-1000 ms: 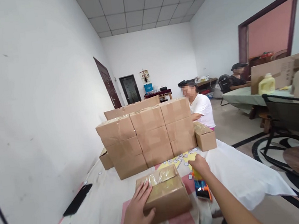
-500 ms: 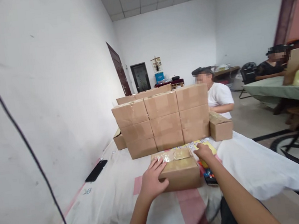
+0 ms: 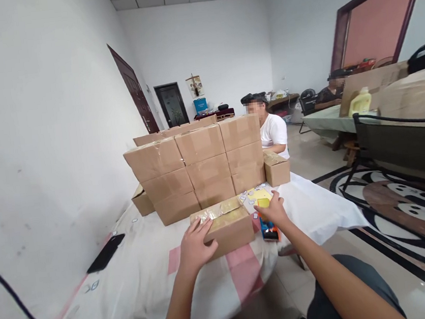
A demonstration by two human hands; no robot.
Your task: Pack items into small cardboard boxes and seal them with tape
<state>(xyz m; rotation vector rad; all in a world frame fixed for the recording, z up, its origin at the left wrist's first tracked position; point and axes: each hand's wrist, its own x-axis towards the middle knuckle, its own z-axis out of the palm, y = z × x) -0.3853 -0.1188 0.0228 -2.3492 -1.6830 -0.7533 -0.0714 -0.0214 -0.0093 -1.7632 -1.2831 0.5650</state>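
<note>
A taped cardboard box (image 3: 230, 231) lies on the cloth-covered table (image 3: 136, 296) in front of me. My left hand (image 3: 197, 243) rests on its left end, fingers spread over the top and thumb against the front side. Just right of the box is a blue and orange tape dispenser (image 3: 270, 231) with a yellow roll. My right hand (image 3: 274, 210) has thumb and fingers around the roll end of the dispenser; the far fingers are partly hidden. Clear shiny tape runs along the box's top seam.
Stacked cardboard boxes (image 3: 208, 167) form a wall behind the near box. Single boxes flank it, one at the right (image 3: 277, 167). A black phone (image 3: 106, 253) lies near the left edge. A person in a white shirt (image 3: 274, 131) sits behind; another sits at the green table (image 3: 323, 121).
My view has turned right, so everything sits further left. My right hand has turned and its thumb and fingers are more spread around the dispenser. My left hand stays on the box.
</note>
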